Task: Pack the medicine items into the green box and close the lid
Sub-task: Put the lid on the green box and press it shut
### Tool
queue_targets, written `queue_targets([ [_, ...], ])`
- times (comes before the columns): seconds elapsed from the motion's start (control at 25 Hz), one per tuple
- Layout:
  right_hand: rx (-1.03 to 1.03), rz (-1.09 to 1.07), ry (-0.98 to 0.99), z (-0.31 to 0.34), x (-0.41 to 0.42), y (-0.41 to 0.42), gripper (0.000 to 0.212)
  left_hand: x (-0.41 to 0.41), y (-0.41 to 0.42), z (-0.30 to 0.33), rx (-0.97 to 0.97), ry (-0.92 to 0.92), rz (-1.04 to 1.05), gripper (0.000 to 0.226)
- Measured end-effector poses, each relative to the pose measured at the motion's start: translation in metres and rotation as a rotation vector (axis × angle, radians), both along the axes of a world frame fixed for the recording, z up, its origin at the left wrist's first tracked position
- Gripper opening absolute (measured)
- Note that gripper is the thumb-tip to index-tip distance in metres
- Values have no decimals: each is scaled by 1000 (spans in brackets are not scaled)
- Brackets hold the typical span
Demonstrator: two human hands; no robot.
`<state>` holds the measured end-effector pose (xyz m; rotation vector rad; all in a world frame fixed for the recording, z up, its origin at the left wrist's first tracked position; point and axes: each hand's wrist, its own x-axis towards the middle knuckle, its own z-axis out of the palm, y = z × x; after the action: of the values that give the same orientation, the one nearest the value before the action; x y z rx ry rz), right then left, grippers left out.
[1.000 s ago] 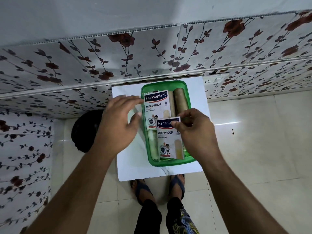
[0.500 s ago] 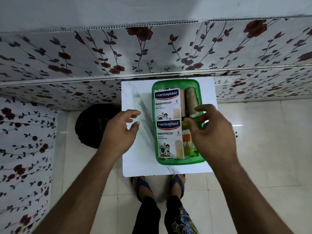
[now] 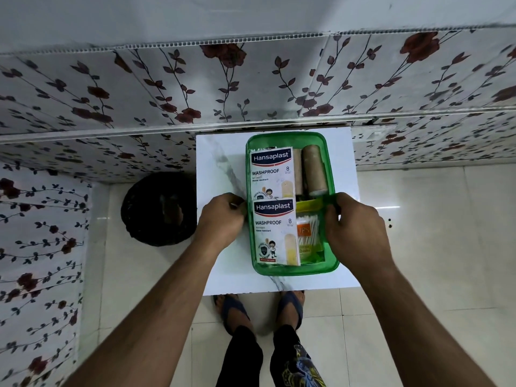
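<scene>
The green box (image 3: 293, 268) stands without a lid on the small white table (image 3: 220, 169). Inside, two white Hansaplast packs lie end to end on the left: the far pack (image 3: 272, 173) and the near pack (image 3: 275, 233). Two brown bandage rolls (image 3: 314, 170) lie at the far right, and a pack of cotton swabs (image 3: 308, 236) at the near right. My left hand (image 3: 222, 217) has its fingers curled against the box's left rim. My right hand (image 3: 356, 229) grips the right wall, thumb over the rim. I see no lid.
A black bin (image 3: 159, 209) stands on the tiled floor left of the table. A floral-patterned wall (image 3: 251, 85) runs directly behind the table. My feet in sandals (image 3: 259, 305) are under the table's near edge.
My right hand let go of the near Hansaplast pack, which now lies flat in the box. Both hands moved in to the box's two sides and closed on it.
</scene>
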<state>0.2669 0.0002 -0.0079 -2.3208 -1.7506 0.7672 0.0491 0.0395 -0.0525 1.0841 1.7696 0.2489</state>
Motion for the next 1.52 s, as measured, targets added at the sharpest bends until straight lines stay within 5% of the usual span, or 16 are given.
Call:
queue_targets([
  [0.36, 135, -197, 150, 20, 45, -7, 22, 22, 7, 1, -20, 128, -141, 24],
  [0.48, 115, -207, 137, 24, 62, -9, 22, 14, 7, 23, -43, 91, -27, 30],
  [0.8, 27, -82, 193, 4, 22, -11, 24, -6, -4, 136, 379, 437, -120, 32],
  [1.04, -36, -61, 251, -11, -6, -10, 25, 45, -7, 132, 485, 568, -320, 27],
  [1.16, -99, -174, 471, -10, 5, -12, 29, 79, -17, 115, 570, 659, -405, 39],
  [1.4, -106, -415, 747, 1, 12, -9, 27, 100, -32, 89, 573, 602, -342, 51],
  [1.52, -55, -409, 734, 2, 6, -3, 24, 64, -25, 79, 627, 412, -2, 40],
])
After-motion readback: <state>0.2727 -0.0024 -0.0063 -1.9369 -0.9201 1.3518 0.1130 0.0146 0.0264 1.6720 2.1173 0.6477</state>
